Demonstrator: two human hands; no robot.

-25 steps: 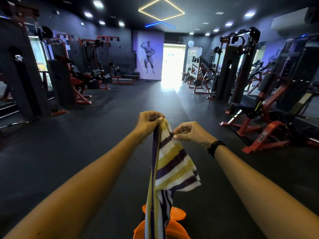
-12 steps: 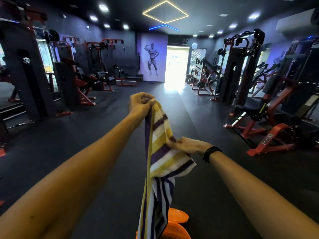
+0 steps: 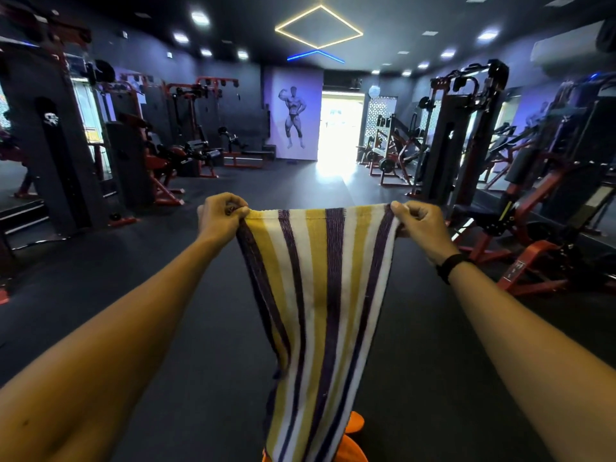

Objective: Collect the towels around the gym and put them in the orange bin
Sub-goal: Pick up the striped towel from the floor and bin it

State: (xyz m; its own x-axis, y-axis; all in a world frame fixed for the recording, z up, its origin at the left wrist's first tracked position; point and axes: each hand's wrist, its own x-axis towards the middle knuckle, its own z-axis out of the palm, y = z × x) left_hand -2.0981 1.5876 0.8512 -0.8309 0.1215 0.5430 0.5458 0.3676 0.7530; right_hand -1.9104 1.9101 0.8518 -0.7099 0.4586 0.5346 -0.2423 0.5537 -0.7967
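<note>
1. Straight ahead, the left hand (image 3: 222, 215) and right hand (image 3: 415, 225) each pinch a top corner of the striped towel (image 3: 316, 295), stretched flat between the fingers.
2. Below the fingers the towel hangs down, covering most of the orange bin (image 3: 353, 425).
3. Beyond the fingers lies dark floor (image 3: 206, 345); weight machines (image 3: 463, 135) stand on both sides.
4. A black wristband (image 3: 450, 265) circles the right wrist.

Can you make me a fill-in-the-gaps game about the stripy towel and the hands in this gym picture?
1. The striped towel is held up by ____ hands.
2. The left hand and the right hand each pinch a top ____ of it.
3. The bin peeking out under the towel is coloured ____.
4. The black wristband is on the ____ arm.

Missing words: two; corner; orange; right
</note>
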